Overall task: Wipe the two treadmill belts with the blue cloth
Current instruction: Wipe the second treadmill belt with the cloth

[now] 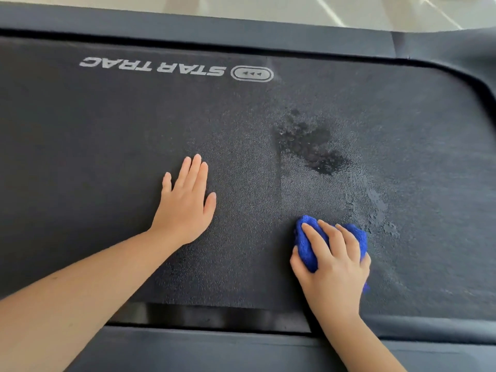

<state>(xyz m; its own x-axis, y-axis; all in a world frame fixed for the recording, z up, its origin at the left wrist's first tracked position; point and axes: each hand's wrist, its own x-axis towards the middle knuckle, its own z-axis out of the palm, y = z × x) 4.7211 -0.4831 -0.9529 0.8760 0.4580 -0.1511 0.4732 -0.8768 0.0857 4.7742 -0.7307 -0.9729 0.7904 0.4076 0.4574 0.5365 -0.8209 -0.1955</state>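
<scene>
A dark textured treadmill belt (107,143) fills the view, with a white STAR TRAC logo printed upside down near its far edge. My left hand (185,202) lies flat on the belt with straight fingers, left of centre. My right hand (332,261) grips a bunched blue cloth (306,245) and holds it down on the belt near the front right. A dark wet patch (308,143) sits on the belt beyond the cloth, and a damp sheen (375,205) spreads to the cloth's right.
Dark side rails frame the belt: one along the far edge (188,25) and one along the near edge (214,350). The belt's rounded end cover (472,60) curves at the right. Pale floor (268,6) shows beyond the far rail.
</scene>
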